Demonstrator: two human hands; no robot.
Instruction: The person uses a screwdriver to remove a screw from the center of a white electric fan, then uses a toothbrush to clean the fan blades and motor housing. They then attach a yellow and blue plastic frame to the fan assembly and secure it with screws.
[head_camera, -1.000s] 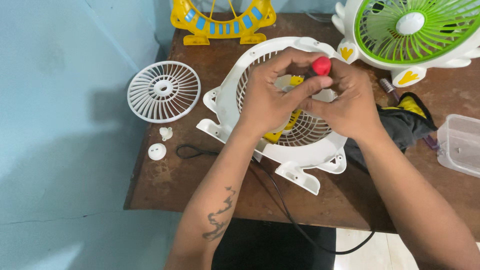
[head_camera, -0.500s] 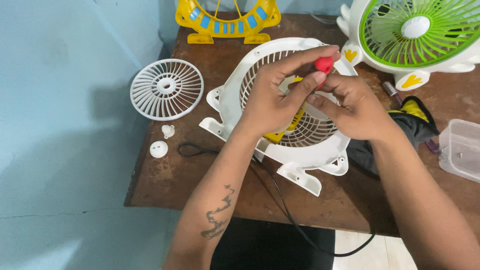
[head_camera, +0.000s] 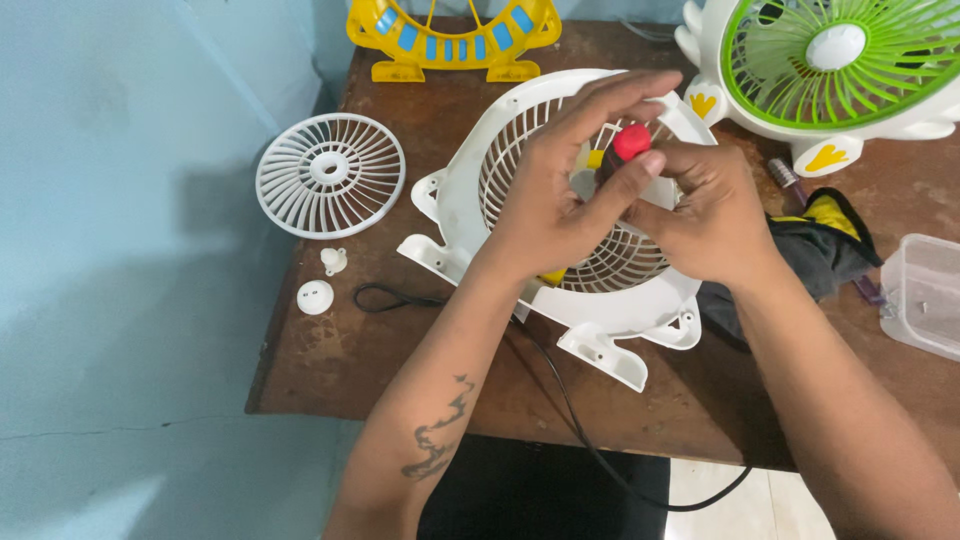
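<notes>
At the centre of the frame both hands meet over the white fan shell (head_camera: 600, 290), which lies tilted on the brown surface (head_camera: 330, 370). The left hand (head_camera: 555, 200) closes thumb and fingers around a red-capped screwdriver (head_camera: 631, 142), its shaft hidden behind the fingers. The right hand (head_camera: 715, 215) curls in beside it, fingertips pinched at the tool; what else it holds I cannot tell. A loose grille (head_camera: 330, 175) lies at upper left, with 2 small white caps (head_camera: 320, 285) below it. A black cord (head_camera: 560, 400) runs from under the shell off the surface's near edge.

Judging from this, the tip could slip off its seat, since the shell is unclamped and may rock under pressure. The caps sit near the surface's left edge and a nudge could knock them off.
</notes>
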